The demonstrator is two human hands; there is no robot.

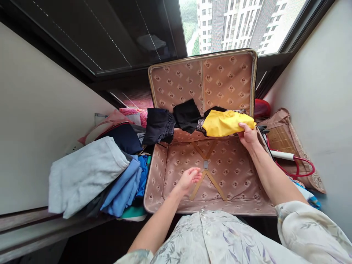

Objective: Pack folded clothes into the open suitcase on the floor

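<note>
My right hand point(248, 135) grips the right end of a folded yellow garment point(227, 123), thumb on top. The garment lies at the hinge side of an open suitcase point(178, 179) with pink-brown patterned lining. My left hand point(189, 179) hovers over the suitcase base with its fingers curled in, and nothing shows in them. Crossed tan straps point(213, 183) with a grey buckle point(206, 164) lie beneath it. Left of the yellow garment are a folded black garment point(187, 115) and dark folded pants point(158, 126) with a gathered waistband. Dark patterned cloth point(200, 126) peeks out beside the yellow garment.
Folded clothes are piled left of the suitcase, with light grey pants point(85, 172) on top and a blue garment point(123, 187) below. At right are a brown folded mat point(283, 135) and a white-handled item with a red cord point(305, 167). The raised lid point(178, 82) leans near the window.
</note>
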